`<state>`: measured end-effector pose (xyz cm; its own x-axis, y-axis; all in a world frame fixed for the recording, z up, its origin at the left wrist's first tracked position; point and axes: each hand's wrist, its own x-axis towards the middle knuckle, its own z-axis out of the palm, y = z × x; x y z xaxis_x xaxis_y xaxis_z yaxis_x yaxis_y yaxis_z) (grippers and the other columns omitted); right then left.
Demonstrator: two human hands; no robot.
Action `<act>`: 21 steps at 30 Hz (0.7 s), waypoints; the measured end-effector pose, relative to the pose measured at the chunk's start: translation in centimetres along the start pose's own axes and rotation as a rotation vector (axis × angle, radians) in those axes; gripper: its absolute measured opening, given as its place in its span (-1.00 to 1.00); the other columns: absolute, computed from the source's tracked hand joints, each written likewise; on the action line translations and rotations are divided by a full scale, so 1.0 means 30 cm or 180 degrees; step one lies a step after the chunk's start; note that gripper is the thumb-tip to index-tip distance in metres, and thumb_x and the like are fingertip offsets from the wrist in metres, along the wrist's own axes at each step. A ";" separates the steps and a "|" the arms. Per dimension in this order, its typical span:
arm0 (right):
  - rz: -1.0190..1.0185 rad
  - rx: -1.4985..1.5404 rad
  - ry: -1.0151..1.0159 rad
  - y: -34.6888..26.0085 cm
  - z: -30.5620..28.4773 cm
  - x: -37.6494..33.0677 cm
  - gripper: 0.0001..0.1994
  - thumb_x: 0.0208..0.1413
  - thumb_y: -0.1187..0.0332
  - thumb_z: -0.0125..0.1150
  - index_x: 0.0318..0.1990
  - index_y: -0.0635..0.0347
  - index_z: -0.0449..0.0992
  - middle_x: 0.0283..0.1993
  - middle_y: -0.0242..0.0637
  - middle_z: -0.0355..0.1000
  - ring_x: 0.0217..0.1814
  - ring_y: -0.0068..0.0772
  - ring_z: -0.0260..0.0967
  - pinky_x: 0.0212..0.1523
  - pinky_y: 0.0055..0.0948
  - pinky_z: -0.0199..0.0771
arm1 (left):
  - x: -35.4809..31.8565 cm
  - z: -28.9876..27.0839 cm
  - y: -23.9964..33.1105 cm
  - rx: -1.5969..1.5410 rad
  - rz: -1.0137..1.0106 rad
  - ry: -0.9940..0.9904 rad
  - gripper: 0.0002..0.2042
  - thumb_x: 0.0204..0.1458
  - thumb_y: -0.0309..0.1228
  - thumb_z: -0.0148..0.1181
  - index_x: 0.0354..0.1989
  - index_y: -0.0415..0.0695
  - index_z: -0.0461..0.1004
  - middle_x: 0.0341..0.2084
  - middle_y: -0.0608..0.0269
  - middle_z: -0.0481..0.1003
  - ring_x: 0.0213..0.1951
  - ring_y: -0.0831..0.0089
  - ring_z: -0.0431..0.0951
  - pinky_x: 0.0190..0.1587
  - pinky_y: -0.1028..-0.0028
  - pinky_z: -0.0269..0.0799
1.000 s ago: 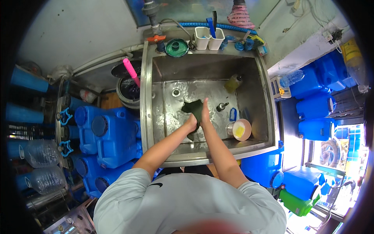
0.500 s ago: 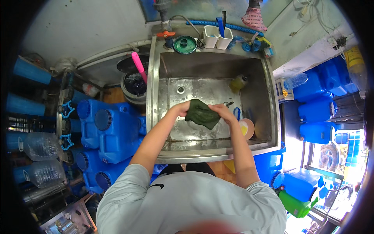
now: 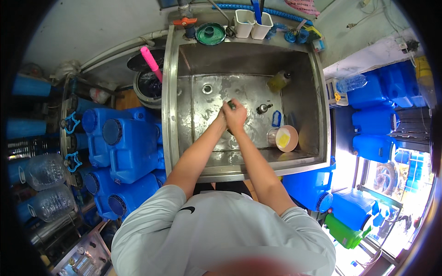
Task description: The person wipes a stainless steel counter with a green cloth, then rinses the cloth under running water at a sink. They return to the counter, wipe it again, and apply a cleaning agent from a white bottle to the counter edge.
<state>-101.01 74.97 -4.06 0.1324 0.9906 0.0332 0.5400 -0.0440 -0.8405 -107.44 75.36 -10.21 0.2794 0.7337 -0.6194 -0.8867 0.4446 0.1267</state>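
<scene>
Left hand (image 3: 221,121) and right hand (image 3: 237,117) clamped together on dark green cloth (image 3: 231,105), mostly hidden, over wet steel sink (image 3: 195,122). Inside: drain (image 3: 207,89) far left, pinkish bowl (image 3: 293,140) near right. Blue jugs (image 3: 134,154) left of sink.

Can only spot a small black curved logo (image 3: 188,209) on the chest of the light grey shirt (image 3: 221,230), plus dark lettering on the pink wrap (image 3: 302,6) cut off at the top edge, way too tiny to read properly tbh
</scene>
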 end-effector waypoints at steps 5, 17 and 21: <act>0.0818 0.0308 -0.1113 0.139 -0.178 0.237 -0.52 -0.07 -0.07 0.30 -0.31 0.25 0.56 -0.39 -0.15 0.52 -0.30 -0.21 0.48 -0.24 -0.35 0.39 | -0.102 0.132 0.110 0.1658 -0.0320 -0.0106 -0.57 0.08 0.03 0.15 -0.23 -0.17 0.52 -0.32 0.21 0.57 -0.32 0.39 0.59 -0.24 0.38 0.51; 0.0736 0.4886 -0.2463 0.113 -0.473 0.194 -0.53 0.05 0.20 0.23 0.04 0.33 0.40 0.18 0.00 0.28 0.18 -0.12 0.28 0.20 -0.20 0.28 | -0.047 0.010 0.163 0.1444 -0.0383 -0.1119 -0.60 0.11 -0.16 0.18 -0.01 -0.22 0.47 -0.15 0.19 0.55 -0.14 0.36 0.56 -0.04 0.36 0.46; 0.1402 0.3211 -0.0496 0.040 -0.173 0.053 -0.78 0.01 0.36 0.34 -0.21 0.21 0.50 -0.22 -0.36 0.49 -0.15 -0.38 0.44 -0.07 -0.39 0.42 | 0.072 0.035 0.003 0.0284 -0.0228 0.0277 -0.62 0.13 -0.07 0.13 -0.12 -0.15 0.48 -0.19 0.18 0.54 -0.20 0.29 0.54 -0.08 0.24 0.45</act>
<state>-95.83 75.80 -2.22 0.0021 0.9228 -0.3853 -0.4617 -0.3409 -0.8189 -106.53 77.52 -10.73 0.3043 0.6529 -0.6937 -0.8283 0.5410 0.1457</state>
